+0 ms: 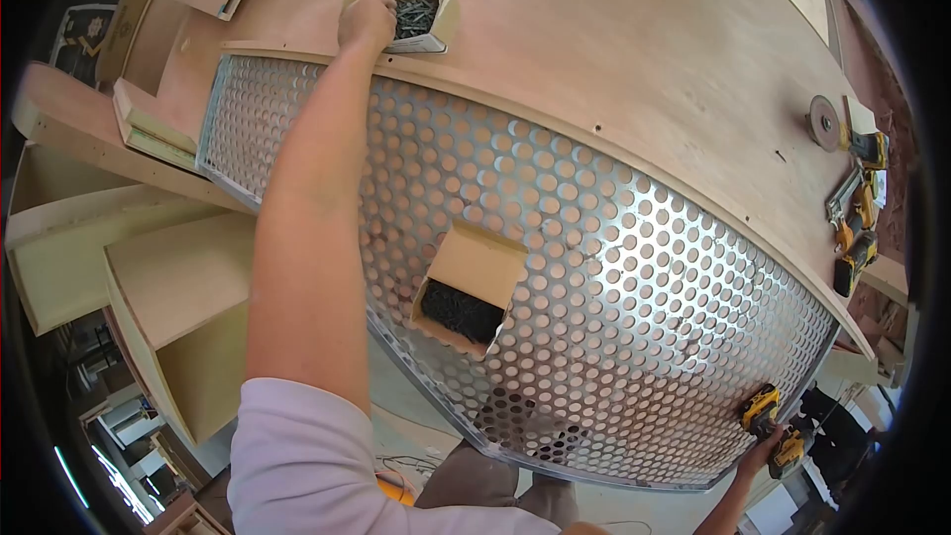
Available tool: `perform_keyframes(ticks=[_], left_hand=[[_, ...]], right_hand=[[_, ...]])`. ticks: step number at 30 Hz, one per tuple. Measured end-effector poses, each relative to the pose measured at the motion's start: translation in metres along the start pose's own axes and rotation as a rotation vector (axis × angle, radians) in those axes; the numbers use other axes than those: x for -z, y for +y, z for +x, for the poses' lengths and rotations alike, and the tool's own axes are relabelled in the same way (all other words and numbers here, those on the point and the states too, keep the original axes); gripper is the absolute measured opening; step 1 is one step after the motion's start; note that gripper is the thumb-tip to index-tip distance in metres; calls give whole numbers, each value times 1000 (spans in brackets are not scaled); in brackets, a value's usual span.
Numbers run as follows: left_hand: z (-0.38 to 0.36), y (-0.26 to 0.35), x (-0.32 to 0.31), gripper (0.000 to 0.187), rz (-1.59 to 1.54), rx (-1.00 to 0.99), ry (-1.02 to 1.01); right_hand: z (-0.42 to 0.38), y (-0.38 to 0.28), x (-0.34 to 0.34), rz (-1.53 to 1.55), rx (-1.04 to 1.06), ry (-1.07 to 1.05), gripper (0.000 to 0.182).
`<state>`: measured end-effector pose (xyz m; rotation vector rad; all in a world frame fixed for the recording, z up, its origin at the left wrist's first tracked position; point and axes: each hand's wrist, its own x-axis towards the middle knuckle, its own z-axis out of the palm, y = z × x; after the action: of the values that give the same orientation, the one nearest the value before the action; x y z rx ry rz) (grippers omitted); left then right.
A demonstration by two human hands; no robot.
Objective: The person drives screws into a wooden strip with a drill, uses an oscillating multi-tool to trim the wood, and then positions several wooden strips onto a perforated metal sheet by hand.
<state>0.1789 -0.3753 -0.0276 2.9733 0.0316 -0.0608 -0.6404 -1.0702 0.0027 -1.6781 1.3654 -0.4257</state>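
Observation:
My left hand (367,22) is closed at the left side of an open cardboard box (446,20), its fingertips partly hidden by the box wall. Loose grey screws (415,18) fill that box, which stands on the wooden panel just above the perforated metal sheet (555,267). At the lower right, my right hand (761,453) is wrapped round a yellow-and-black cordless drill (761,408) by the sheet's edge. Between the hands, a second cardboard box (482,263) sits on the sheet with its flap up, holding black screws (462,313).
A broad curved wooden panel (634,30) lies beyond the metal sheet, with a thin wooden strip (598,128) along the join. An angle grinder (824,123) and other yellow power tools (858,248) lie at the far right. Wooden cabinet frames (188,277) stand at left.

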Motion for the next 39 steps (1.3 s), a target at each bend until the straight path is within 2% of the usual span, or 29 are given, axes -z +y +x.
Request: perform_keyframes(ticks=[3,7,9,12,15,18,20,21,23,24,25,26,28,29,31,32,33,34,35,39], left_hand=[[4,4,3,25,164,5,-82],[20,-2,-7,26,195,141,-99],[21,6,-8,28,181,205,-119],[36,-22,-24,28,106,118,-97],[5,-9,7,28,-447,91,-158],[-40,34,28,30,-1434,173,-243],[-68,65,36,33,-1597,80,-380],[-81,83,41,34,-1679,26,-454],[-116,126,46,36,-1815,22,-613],[-137,149,46,37,-1879,25,-700],[-160,173,47,36,-1907,6,-711],[-186,199,46,36,-1938,-6,-725],[-226,242,26,30,-1967,-43,-733],[-248,262,14,27,-1883,-28,-757],[-302,306,-8,22,-1715,-1,-807],[-331,333,-22,21,-1706,29,-848],[-363,360,-34,21,-1686,61,-894],[-394,386,-46,21,-1662,91,-934],[-424,414,-56,20,-1656,143,-972],[-522,520,-90,16,-1794,358,-968]], right_hand=[[-1,0,-1,27,-35,20,42],[-5,-7,-8,-7,-47,36,41],[-1,-6,-7,-53,43,16,39],[2,-8,-5,-150,148,7,37],[14,4,6,-174,201,11,36],[22,3,1,-169,224,-16,31],[20,-8,-11,-198,319,-69,27],[25,1,-12,-204,271,-68,26],[16,-15,-26,-340,349,-98,32],[6,-28,-34,-352,302,-128,32],[17,-10,-30,-245,215,-243,28],[6,-27,-39,-297,161,-242,23],[1,-35,-44,-595,276,-185,28],[6,-27,-40,-408,373,-290,33],[4,-37,-47,-250,444,-286,46],[-9,-72,-49,-377,461,-286,53],[5,-67,-40,-402,694,-334,57],[6,-82,-28,-406,644,-433,60],[17,-63,-17,-413,610,-453,63],[9,-86,17,-354,717,-607,48]])
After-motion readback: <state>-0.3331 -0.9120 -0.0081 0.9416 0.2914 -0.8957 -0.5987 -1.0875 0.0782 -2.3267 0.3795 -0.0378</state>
